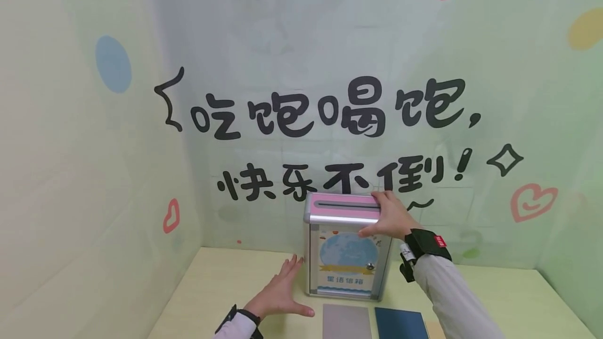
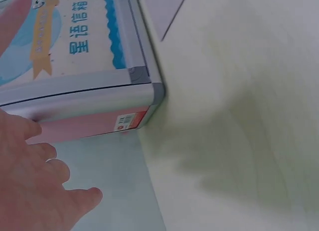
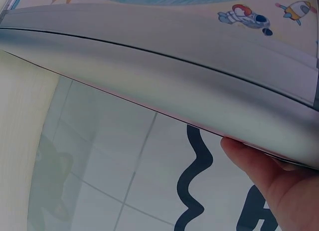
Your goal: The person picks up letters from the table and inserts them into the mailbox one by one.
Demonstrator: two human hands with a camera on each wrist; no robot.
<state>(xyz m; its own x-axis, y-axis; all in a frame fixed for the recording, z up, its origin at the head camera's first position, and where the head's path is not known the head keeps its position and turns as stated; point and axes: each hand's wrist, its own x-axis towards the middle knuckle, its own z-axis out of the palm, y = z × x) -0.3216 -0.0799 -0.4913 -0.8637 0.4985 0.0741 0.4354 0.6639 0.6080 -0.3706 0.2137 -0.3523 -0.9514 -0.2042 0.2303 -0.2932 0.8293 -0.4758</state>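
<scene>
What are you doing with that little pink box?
A person is handling a small mailbox with a pink slotted lid, standing on a pale table against the wall. The right hand has its grip on the lid's right end, fingers over the top and thumb on the front. The left hand lies open on the table beside the box's left side. A grey card and a blue card lie in front.

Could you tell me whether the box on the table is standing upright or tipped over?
Upright: the box stands on its base on the table, slot on top.
</scene>
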